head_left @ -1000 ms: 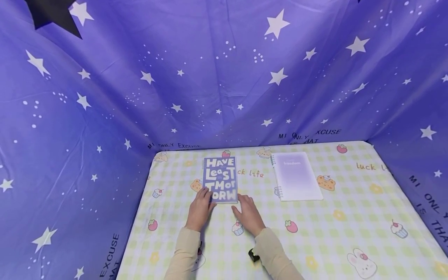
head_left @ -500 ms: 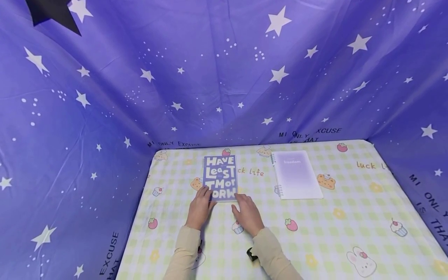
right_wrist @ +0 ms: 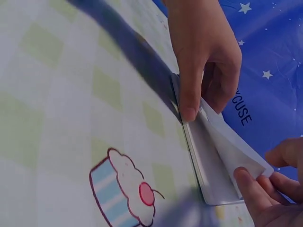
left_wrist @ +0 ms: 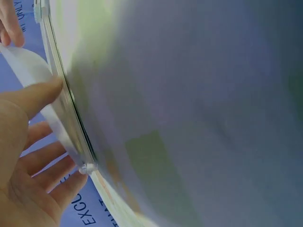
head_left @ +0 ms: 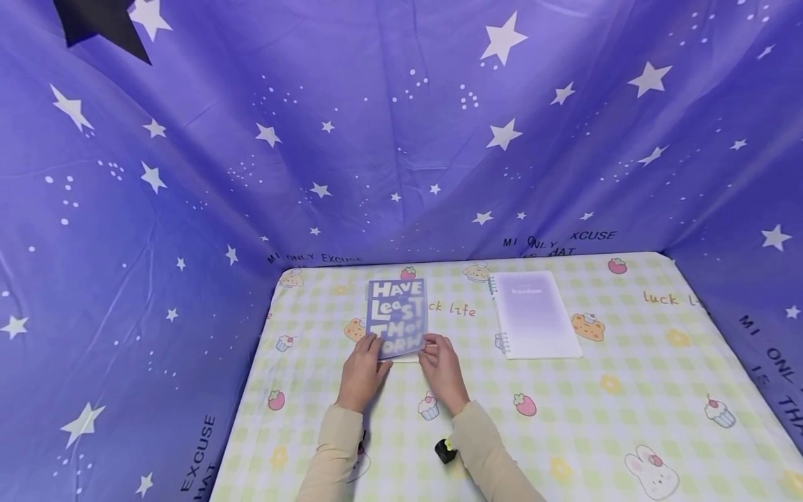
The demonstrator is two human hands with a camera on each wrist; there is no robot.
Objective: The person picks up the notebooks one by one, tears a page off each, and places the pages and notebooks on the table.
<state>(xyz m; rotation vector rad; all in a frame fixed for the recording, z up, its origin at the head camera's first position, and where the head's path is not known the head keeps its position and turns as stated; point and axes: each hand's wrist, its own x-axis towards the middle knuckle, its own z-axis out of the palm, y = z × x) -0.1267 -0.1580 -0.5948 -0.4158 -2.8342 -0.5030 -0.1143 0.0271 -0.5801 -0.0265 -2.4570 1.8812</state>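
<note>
A blue notebook (head_left: 397,307) with large white lettering lies on the table in the head view. My left hand (head_left: 362,373) grips its lower left corner, thumb on the near edge and fingers over the cover side. At the lower right corner my right hand (head_left: 443,366) pinches the cover, which is bent up there. In the right wrist view the raised cover's pale inside (right_wrist: 232,151) slopes up from the white pages, between thumb and fingers of the right hand (right_wrist: 274,194). The left wrist view catches the notebook's edge (left_wrist: 71,113) beside the left thumb.
A spiral notebook (head_left: 536,314) with a pale purple cover lies to the right. The table (head_left: 596,432) wears a green checked cloth printed with cupcakes and animals. A purple curtain (head_left: 389,139) with white stars surrounds its back and sides.
My right fingers have moved in to the notebook's lower right corner, and the cover has come up there. The left hand has stayed in place.
</note>
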